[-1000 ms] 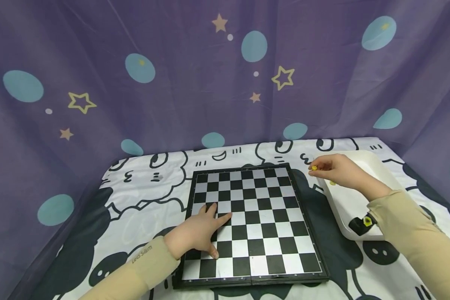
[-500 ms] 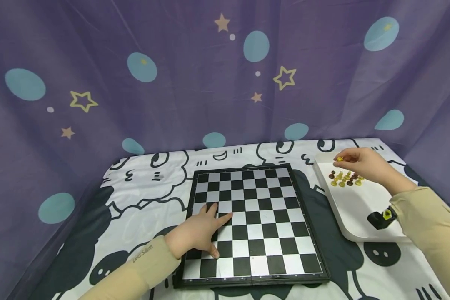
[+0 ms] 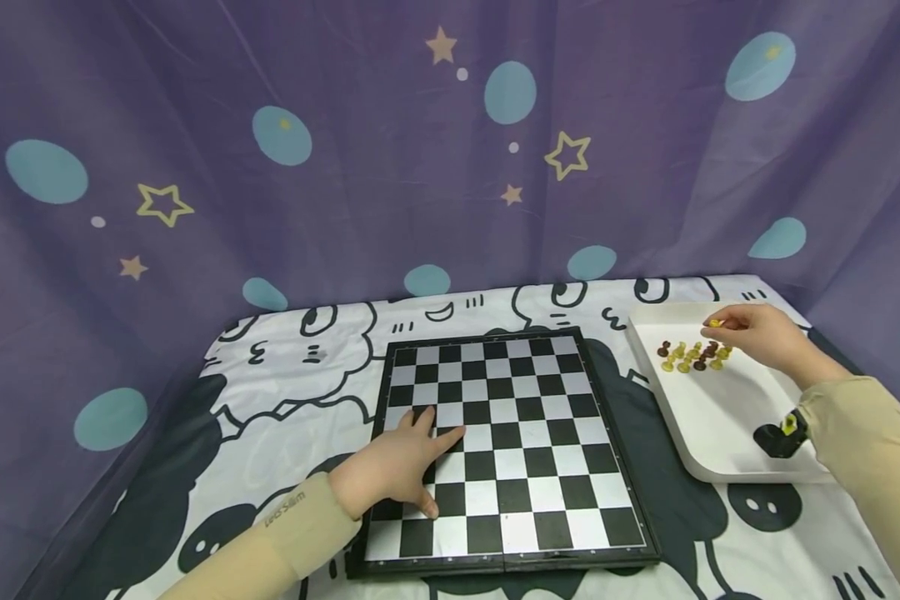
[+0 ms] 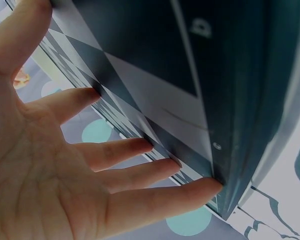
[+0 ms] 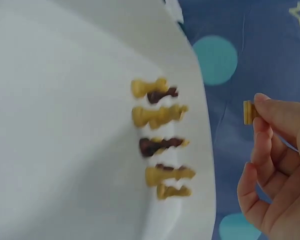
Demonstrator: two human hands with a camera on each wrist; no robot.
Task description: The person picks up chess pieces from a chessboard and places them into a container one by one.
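Note:
A black-and-white chessboard (image 3: 510, 450) lies flat on the patterned cloth. My left hand (image 3: 397, 467) rests on its left side with fingers spread; in the left wrist view, the fingertips (image 4: 210, 187) touch the squares near the lettered edge. Over the far part of a white tray (image 3: 720, 425), my right hand (image 3: 765, 333) pinches a yellow chess piece (image 5: 248, 112) between thumb and fingers. Its upper part is hidden by the fingers, so I cannot tell which piece. Below stand several yellow and dark brown chess pieces (image 3: 684, 365), grouped in the tray.
The cloth (image 3: 292, 417) under everything has black-and-white cartoon faces. A purple curtain (image 3: 375, 183) with stars and blue ovals hangs behind and at both sides. The tray's raised rim (image 3: 663, 417) faces the board's right edge.
My right hand has moved right from the gap beside the board to above the tray, still pinching the yellow chess piece, uncovering the grouped pieces. The left hand has stayed put.

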